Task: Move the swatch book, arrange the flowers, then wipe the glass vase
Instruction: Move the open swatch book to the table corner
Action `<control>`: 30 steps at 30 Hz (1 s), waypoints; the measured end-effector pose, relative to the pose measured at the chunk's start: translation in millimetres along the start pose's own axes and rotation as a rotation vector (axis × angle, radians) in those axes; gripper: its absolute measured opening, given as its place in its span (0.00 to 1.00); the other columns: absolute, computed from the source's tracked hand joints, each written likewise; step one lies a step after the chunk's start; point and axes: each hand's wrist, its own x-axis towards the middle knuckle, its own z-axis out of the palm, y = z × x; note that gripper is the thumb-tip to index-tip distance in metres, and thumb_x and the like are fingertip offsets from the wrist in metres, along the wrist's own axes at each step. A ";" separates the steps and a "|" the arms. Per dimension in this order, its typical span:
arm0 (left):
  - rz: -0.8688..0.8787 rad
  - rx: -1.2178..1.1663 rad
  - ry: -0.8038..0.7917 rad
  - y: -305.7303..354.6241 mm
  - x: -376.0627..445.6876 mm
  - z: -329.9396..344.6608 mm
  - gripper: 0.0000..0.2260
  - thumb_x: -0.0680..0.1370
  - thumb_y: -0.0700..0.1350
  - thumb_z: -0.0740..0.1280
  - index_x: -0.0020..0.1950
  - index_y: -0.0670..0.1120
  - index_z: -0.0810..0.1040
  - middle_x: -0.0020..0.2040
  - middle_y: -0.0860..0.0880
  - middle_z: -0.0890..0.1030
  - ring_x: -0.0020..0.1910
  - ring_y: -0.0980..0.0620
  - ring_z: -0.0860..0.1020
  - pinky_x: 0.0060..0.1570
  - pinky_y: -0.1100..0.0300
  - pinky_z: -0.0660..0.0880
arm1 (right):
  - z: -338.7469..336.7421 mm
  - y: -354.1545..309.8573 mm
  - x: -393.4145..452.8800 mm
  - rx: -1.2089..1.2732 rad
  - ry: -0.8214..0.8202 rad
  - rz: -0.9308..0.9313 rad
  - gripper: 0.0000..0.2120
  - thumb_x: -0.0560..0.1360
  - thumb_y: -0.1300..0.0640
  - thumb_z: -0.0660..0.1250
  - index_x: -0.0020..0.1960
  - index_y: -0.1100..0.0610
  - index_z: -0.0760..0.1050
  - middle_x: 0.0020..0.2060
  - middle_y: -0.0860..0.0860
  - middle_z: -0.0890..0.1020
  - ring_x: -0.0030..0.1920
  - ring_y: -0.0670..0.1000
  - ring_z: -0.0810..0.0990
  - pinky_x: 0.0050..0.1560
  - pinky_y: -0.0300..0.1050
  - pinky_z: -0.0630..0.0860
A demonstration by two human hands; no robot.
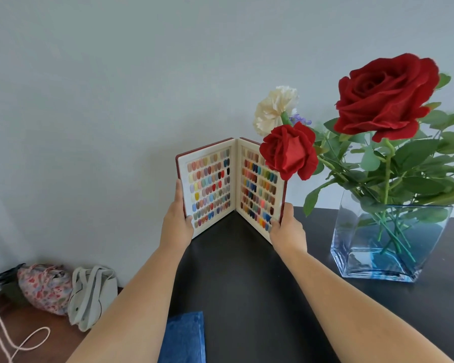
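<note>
An open swatch book (210,184) with a dark red cover and rows of coloured nail samples stands upright at the far left corner of the black table (247,284). My left hand (177,221) grips its left cover edge. My right hand (286,229) grips the right cover's lower edge. To the right stands a square glass vase (388,247) with a bluish tint. It holds two red roses (385,98), a cream carnation (273,108), a small purple bloom and green leaves. The smaller rose (290,150) overlaps the book's right page.
A folded blue cloth (184,336) lies at the table's near left edge. On the wooden floor at the left sit a floral bag (45,286), a cream tote bag (89,294) and a pale cord. A plain grey wall (116,74) stands behind.
</note>
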 end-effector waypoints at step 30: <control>-0.027 0.039 -0.037 -39.8 27.2 -3.5 0.49 0.75 0.43 0.72 0.76 0.66 0.36 0.71 0.50 0.72 0.59 0.46 0.80 0.51 0.47 0.80 | 5.6 -2.5 40.6 -0.112 -0.001 0.038 0.18 0.79 0.62 0.61 0.64 0.53 0.58 0.54 0.55 0.78 0.44 0.54 0.80 0.43 0.51 0.82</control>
